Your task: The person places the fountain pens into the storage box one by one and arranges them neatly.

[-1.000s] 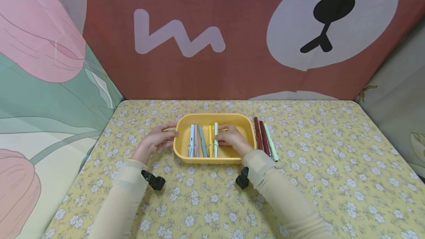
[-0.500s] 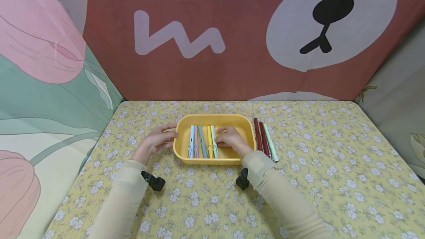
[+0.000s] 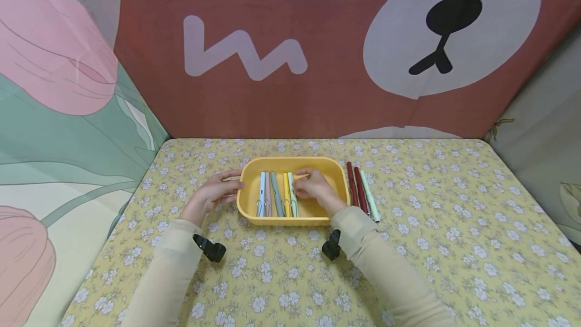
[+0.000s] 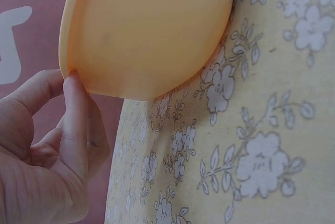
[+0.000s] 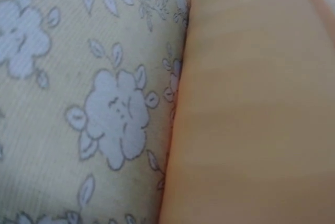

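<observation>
My left hand pinches the left rim of a yellow plastic tray, thumb and finger on the edge in the left wrist view. Inside the tray lie a light blue pen, a mauve pen, a grey-blue pen, a yellow pen and a pale green pen, side by side with clips towards the person. Reaching over the front rim, my right hand has its fingertips right at the green pen's right side. The right wrist view shows only the tray's outer wall and cloth.
Just right of the tray, two dark red pens and another pale green pen lie on the flowered yellow tablecloth. A brown printed backdrop stands behind the table's far edge.
The pale green pen in the tray has shifted left against the yellow pen and now leans slightly. The right fingers have changed position beside it. My left hand has stayed on the rim.
</observation>
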`<action>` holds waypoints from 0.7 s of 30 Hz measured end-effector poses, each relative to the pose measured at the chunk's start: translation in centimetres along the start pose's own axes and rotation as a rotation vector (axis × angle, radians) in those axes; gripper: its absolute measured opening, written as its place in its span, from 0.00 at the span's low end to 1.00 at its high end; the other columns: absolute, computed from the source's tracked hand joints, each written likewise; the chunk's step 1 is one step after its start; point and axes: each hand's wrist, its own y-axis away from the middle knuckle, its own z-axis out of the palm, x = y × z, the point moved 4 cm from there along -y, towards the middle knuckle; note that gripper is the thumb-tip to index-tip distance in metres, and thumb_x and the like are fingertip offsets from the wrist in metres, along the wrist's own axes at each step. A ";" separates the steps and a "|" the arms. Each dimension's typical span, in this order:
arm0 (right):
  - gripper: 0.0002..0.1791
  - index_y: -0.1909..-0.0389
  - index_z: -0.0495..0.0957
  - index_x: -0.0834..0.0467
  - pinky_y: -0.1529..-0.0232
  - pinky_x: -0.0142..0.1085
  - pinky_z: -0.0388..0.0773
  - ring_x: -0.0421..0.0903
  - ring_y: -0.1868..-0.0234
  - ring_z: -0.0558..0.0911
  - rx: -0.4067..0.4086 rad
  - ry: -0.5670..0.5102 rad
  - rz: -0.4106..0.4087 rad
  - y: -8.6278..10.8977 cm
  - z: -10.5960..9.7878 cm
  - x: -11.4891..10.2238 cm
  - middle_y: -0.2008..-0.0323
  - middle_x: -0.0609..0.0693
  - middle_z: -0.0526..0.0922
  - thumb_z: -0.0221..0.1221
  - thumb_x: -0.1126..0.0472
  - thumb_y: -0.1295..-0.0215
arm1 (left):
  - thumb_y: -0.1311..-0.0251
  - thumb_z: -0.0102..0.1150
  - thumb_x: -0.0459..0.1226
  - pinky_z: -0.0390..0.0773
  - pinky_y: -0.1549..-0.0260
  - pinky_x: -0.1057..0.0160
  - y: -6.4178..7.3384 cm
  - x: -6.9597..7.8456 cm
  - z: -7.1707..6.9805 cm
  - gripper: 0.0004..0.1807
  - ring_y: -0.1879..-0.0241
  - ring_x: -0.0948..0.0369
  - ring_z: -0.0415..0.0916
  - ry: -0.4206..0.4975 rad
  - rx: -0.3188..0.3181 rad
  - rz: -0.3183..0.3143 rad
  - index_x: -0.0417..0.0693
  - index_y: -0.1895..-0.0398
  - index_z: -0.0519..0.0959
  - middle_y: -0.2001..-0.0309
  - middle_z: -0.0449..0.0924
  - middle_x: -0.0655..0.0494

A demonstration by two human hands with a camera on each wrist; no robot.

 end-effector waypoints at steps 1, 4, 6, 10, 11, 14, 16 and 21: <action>0.25 0.39 0.68 0.66 0.53 0.36 0.85 0.45 0.61 0.81 -0.003 -0.008 -0.005 0.0 0.0 -0.1 0.56 0.58 0.78 0.56 0.70 0.38 | 0.37 0.57 0.34 0.84 0.71 0.74 0.0 0.0 0.0 0.34 0.70 0.69 0.83 0.001 0.001 0.000 0.46 0.28 0.60 0.64 0.82 0.61; 0.25 0.38 0.68 0.65 0.50 0.38 0.84 0.46 0.61 0.81 -0.009 -0.026 -0.018 0.1 0.0 -0.4 0.59 0.55 0.77 0.56 0.70 0.37 | 0.37 0.58 0.34 0.84 0.71 0.74 0.0 0.0 0.0 0.34 0.70 0.68 0.83 0.003 0.003 0.000 0.46 0.28 0.60 0.65 0.82 0.61; 0.25 0.38 0.67 0.66 0.48 0.39 0.83 0.45 0.61 0.80 -0.015 -0.040 -0.031 0.2 0.0 -0.6 0.60 0.54 0.77 0.56 0.70 0.37 | 0.37 0.58 0.34 0.84 0.72 0.74 0.0 0.0 0.0 0.34 0.70 0.68 0.83 0.003 0.004 0.001 0.46 0.28 0.60 0.65 0.82 0.61; 0.25 0.37 0.66 0.67 0.45 0.42 0.82 0.45 0.61 0.80 -0.029 -0.062 -0.052 0.6 -0.1 -1.2 0.61 0.53 0.76 0.55 0.70 0.36 | 0.37 0.57 0.34 0.84 0.72 0.74 0.0 0.0 0.0 0.34 0.70 0.68 0.83 0.006 -0.001 0.000 0.46 0.28 0.60 0.65 0.82 0.61; 0.25 0.37 0.66 0.67 0.45 0.42 0.82 0.45 0.61 0.80 -0.032 -0.065 -0.058 0.6 -0.1 -1.4 0.62 0.53 0.76 0.55 0.70 0.36 | 0.37 0.57 0.34 0.84 0.72 0.74 0.0 0.0 0.0 0.34 0.70 0.68 0.83 0.008 -0.003 -0.001 0.46 0.28 0.60 0.65 0.82 0.61; 0.26 0.37 0.66 0.67 0.44 0.43 0.81 0.46 0.60 0.80 -0.033 -0.082 -0.065 1.0 -0.4 -1.9 0.63 0.51 0.76 0.55 0.70 0.36 | 0.37 0.57 0.34 0.84 0.72 0.74 0.0 0.0 0.0 0.34 0.70 0.68 0.83 0.014 -0.008 -0.004 0.46 0.28 0.59 0.66 0.83 0.62; 0.26 0.36 0.65 0.67 0.43 0.44 0.81 0.45 0.60 0.80 -0.040 -0.084 -0.077 1.3 -0.7 -2.3 0.63 0.51 0.77 0.55 0.69 0.35 | 0.37 0.57 0.34 0.84 0.72 0.74 0.0 0.0 0.0 0.34 0.70 0.68 0.83 0.015 -0.008 -0.005 0.46 0.28 0.60 0.65 0.83 0.62; 0.26 0.35 0.64 0.66 0.44 0.42 0.81 0.40 0.62 0.79 -0.045 -0.080 -0.099 2.1 -1.9 -3.5 0.59 0.52 0.78 0.52 0.68 0.33 | 0.37 0.57 0.34 0.84 0.71 0.74 0.0 0.1 0.1 0.34 0.69 0.68 0.83 0.005 0.001 -0.005 0.45 0.28 0.60 0.64 0.83 0.60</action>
